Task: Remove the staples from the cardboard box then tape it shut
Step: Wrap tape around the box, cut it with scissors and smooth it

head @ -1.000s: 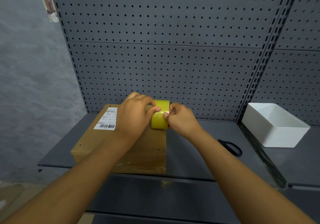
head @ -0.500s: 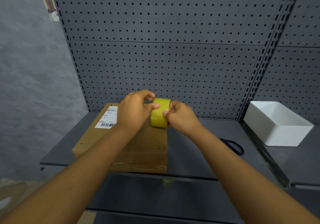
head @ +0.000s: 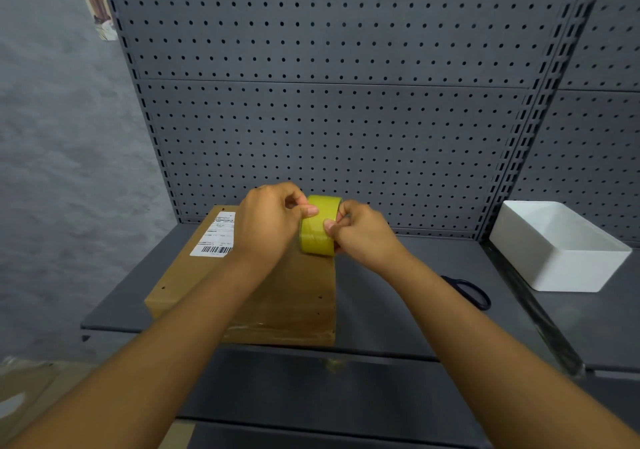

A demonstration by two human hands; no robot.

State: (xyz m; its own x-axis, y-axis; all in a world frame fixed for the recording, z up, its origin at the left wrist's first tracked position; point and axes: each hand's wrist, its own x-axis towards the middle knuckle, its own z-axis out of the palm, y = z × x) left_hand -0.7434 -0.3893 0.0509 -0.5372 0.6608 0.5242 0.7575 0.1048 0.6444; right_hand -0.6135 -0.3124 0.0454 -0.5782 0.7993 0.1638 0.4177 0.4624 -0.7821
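Two hands up over the far right part of the cardboard box (head: 263, 296), both gripping a yellow tape roll (head: 319, 225) held between them, roll on edge with its broad band facing the camera. Left hand (head: 268, 223) curled round the roll's left side, thumb tip pressed on the upper band. Right hand (head: 363, 232) curled round the right side, thumb tip pinching at the middle of the band; cannot tell whether a loose tape end is lifted. Roll raised just above the box's top face, close to its far right corner.

Box flat on the dark grey shelf (head: 398, 296), near face along the shelf's front edge, flaps down, clear tape glinting on that near face. White barcode label (head: 216, 235) stuck at the far left of the top face, just left of the left wrist. Black scissors (head: 469, 292) lying on the shelf right of the box, partly behind the right forearm. White plastic bin (head: 557, 246) further right, at the shelf's back. Grey pegboard (head: 329, 119) rising behind everything.
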